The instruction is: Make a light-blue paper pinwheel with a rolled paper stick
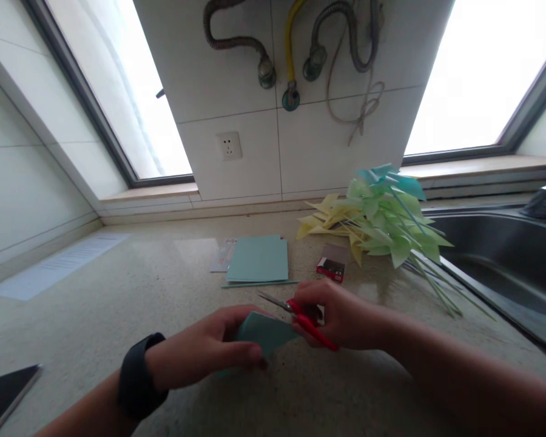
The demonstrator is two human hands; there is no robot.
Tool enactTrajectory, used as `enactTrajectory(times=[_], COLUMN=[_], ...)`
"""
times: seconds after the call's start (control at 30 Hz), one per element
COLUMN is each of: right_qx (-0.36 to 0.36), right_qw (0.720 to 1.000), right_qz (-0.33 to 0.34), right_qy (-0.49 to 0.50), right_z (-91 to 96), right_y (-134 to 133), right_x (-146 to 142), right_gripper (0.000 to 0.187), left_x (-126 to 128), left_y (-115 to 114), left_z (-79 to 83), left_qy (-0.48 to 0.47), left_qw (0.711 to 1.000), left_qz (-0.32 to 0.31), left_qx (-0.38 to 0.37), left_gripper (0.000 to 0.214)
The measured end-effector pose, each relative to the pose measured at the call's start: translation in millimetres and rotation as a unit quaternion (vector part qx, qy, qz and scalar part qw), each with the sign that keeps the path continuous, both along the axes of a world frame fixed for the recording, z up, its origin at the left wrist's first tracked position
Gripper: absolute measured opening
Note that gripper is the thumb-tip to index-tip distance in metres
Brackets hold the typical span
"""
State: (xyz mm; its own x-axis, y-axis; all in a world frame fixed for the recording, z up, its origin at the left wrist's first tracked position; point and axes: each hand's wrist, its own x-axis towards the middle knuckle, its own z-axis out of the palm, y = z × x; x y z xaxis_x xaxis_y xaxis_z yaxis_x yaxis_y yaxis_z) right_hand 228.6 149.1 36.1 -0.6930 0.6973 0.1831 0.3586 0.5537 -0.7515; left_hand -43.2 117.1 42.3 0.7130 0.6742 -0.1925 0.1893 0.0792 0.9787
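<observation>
My left hand (213, 343), with a black band on its wrist, grips a folded sheet of teal paper (266, 332) between thumb and fingers. In my right hand (332, 312) is a pair of scissors (313, 328) with red handles. Their blades point left, just above the paper's upper edge; whether they touch it I cannot tell. Behind the hands lies a stack of pale teal paper squares (258, 259), with a thin teal stick (259, 284) along its near edge. A small red and black box (331, 267) lies beyond my right hand.
Paper pinwheels (386, 218) in yellow, green and blue are heaped at the back right, their sticks reaching toward the metal sink (505, 261). A printed sheet (59, 264) lies at the left. A dark flat device (6, 397) rests at the lower left edge.
</observation>
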Motion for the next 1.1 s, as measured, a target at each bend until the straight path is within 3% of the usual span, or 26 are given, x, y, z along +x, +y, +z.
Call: enactTrajectory(times=[0.23, 0.3, 0.4, 0.5, 0.6, 0.77, 0.93, 1.1], right_qx=[0.074, 0.062, 0.030, -0.007, -0.051, -0.176, -0.304, -0.321], right_qw=[0.996, 0.996, 0.995, 0.995, 0.996, 0.984, 0.950, 0.940], right_qz=[-0.034, -0.059, -0.090, -0.094, -0.077, 0.014, 0.077, 0.107], right_qy=[-0.024, -0.020, -0.016, -0.024, -0.013, 0.012, -0.010, -0.049], right_z=[26.9, 38.6, 56.0, 64.3, 56.9, 27.3, 9.9, 1.2], right_y=[-2, 2, 9, 17, 18, 11, 19, 31], right_x=[11, 24, 49, 74, 89, 91, 97, 108], right_gripper=[0.022, 0.019, 0.028, 0.032, 0.031, 0.065, 0.063, 0.066], left_x=[33, 37, 43, 51, 57, 51, 43, 39], left_y=[9, 19, 36, 50, 57, 57, 59, 60], left_z=[5.6, 4.3, -0.7, -8.4, -16.8, -30.2, -36.5, -34.1], left_qy=[0.013, 0.007, -0.017, -0.059, -0.098, -0.121, -0.142, -0.165], left_qw=[0.999, 0.997, 0.992, 0.987, 0.982, 0.979, 0.976, 0.971], left_qz=[-0.011, 0.006, 0.028, 0.048, 0.063, 0.082, 0.080, 0.061], left_qx=[0.050, 0.080, 0.119, 0.143, 0.151, 0.144, 0.146, 0.161], left_gripper=[0.022, 0.018, 0.019, 0.024, 0.027, 0.025, 0.023, 0.022])
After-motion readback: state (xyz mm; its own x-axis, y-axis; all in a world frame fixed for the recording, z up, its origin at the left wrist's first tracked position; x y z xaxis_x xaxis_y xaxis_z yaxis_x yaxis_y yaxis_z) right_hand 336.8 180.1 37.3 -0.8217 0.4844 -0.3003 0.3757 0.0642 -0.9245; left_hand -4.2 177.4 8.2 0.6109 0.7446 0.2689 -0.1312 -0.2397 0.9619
